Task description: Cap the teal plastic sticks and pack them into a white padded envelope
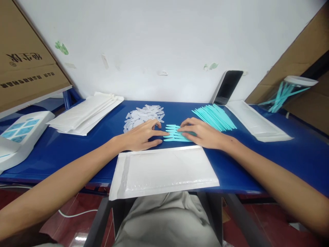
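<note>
Several flat teal plastic sticks (173,139) lie in a row on the blue table, in front of a white bubble mailer (167,169). My left hand (144,135) has its fingers apart, and its index fingertip touches the left ends of the sticks. On the other side, my right hand (202,132) rests over their right parts with fingers stretched out, hiding some of them. A heap of small translucent white plastic pieces (145,115) lies behind my left hand. Just past my right hand is a fan-shaped pile of teal sticks (216,116).
White mailers (87,109) are stacked at the left, near a white device with blue labels (23,132). A phone (228,87) leans on the wall (164,41). Another mailer (259,120) and a clear jar (290,92) of teal sticks stand right. Cardboard (31,51) flanks the table.
</note>
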A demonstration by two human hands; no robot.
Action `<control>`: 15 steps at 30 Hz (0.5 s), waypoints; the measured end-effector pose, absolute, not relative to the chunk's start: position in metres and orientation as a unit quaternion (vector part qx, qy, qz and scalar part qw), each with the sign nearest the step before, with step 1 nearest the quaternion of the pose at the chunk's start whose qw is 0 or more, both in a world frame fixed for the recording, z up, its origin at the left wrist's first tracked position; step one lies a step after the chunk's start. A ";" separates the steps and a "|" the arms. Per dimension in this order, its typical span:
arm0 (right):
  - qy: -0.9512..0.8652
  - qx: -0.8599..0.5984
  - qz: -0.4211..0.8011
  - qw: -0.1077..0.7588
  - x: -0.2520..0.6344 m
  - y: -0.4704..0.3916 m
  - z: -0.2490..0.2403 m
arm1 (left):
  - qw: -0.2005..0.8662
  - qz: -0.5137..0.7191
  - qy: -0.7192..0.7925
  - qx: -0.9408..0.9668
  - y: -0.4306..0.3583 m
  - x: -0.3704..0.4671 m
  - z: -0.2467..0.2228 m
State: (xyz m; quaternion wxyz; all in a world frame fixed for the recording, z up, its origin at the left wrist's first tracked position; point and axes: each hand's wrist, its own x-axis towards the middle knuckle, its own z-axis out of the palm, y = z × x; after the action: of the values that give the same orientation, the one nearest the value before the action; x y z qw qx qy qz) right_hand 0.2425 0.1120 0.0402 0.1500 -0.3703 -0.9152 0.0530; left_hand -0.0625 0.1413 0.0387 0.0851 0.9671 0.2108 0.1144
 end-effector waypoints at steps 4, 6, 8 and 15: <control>-0.919 -0.354 0.052 0.167 0.243 0.112 0.039 | 0.100 0.118 0.201 0.967 0.142 -0.064 0.039; -0.920 -0.348 0.052 0.175 0.243 0.112 0.039 | 0.104 0.118 0.192 0.969 0.143 -0.065 0.039; -0.920 -0.344 0.054 0.179 0.242 0.111 0.039 | 0.106 0.119 0.186 0.970 0.143 -0.065 0.039; -0.923 -0.335 0.055 0.179 0.241 0.109 0.040 | 0.106 0.109 0.186 0.971 0.144 -0.065 0.039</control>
State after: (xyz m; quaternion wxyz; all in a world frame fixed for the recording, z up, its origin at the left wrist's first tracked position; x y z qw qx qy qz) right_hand 0.2413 0.1094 0.0397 0.1793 -0.3351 -0.9233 0.0551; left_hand -0.0648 0.1436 0.0388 0.1060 0.9707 0.1859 0.1091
